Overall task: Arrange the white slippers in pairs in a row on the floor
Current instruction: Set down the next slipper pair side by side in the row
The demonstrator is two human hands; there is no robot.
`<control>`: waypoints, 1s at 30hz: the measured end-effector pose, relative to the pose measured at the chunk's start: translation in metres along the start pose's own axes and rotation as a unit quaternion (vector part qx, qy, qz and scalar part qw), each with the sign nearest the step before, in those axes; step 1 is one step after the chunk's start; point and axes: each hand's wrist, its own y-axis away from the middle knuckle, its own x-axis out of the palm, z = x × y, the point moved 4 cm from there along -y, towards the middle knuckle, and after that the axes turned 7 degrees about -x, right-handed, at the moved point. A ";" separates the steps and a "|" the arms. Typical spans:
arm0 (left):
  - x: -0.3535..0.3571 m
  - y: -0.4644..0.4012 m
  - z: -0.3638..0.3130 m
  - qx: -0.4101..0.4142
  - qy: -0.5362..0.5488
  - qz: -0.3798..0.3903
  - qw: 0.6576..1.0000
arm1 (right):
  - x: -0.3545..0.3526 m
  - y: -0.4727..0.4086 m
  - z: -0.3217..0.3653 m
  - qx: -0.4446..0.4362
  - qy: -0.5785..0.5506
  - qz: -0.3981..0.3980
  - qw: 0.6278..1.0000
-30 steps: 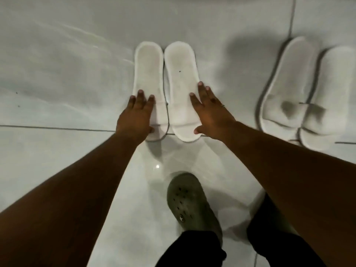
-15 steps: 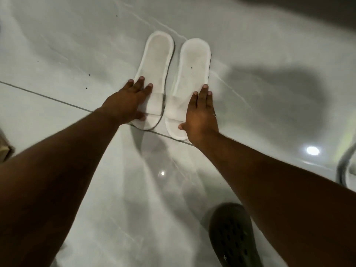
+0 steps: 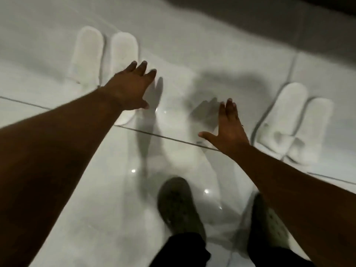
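Observation:
Two pairs of white slippers lie on the pale tiled floor. The left pair [image 3: 105, 54] sits side by side at the upper left, toes toward me. The right pair [image 3: 292, 120] lies side by side at the right, angled a little. My left hand [image 3: 131, 87] hovers with fingers spread over the near end of the left pair's right slipper, hiding part of it. My right hand [image 3: 229, 126] is spread flat above bare floor between the two pairs, apart from both. Neither hand holds anything. The frame is blurred by motion.
My two feet in dark green perforated clogs [image 3: 179, 207] stand on the glossy tile at the bottom, below black trouser legs. A dark grout line [image 3: 169, 138] crosses the floor under my hands. A dark band runs along the top right.
Both hands have lifted off the left pair and moved right. The view has swung right, so the right pair is back in sight.

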 end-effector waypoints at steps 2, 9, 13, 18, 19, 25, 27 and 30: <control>-0.006 -0.002 -0.086 0.056 0.020 0.006 0.998 | -0.028 0.038 -0.060 0.053 0.012 -0.008 0.998; 0.027 -0.013 -0.327 0.185 0.006 0.020 0.983 | -0.055 0.123 -0.221 0.160 0.007 0.018 0.987; 0.050 -0.029 -0.379 0.196 -0.050 0.016 0.979 | -0.026 0.112 -0.262 0.135 -0.001 0.031 0.990; 0.078 -0.037 -0.401 0.191 -0.042 -0.002 0.981 | -0.010 0.102 -0.291 0.106 -0.010 0.016 0.994; 0.079 -0.034 -0.408 0.181 -0.024 0.001 0.983 | -0.010 0.106 -0.298 0.096 -0.012 0.012 0.995; 0.080 -0.019 -0.491 0.151 0.030 0.019 0.988 | -0.037 0.138 -0.374 0.093 -0.013 0.000 0.996; 0.085 -0.017 -0.539 0.147 0.043 0.015 0.988 | -0.050 0.154 -0.410 0.115 -0.012 -0.003 0.993; 0.089 -0.021 -0.602 0.158 0.038 -0.019 0.987 | -0.064 0.174 -0.464 0.124 -0.008 0.008 0.992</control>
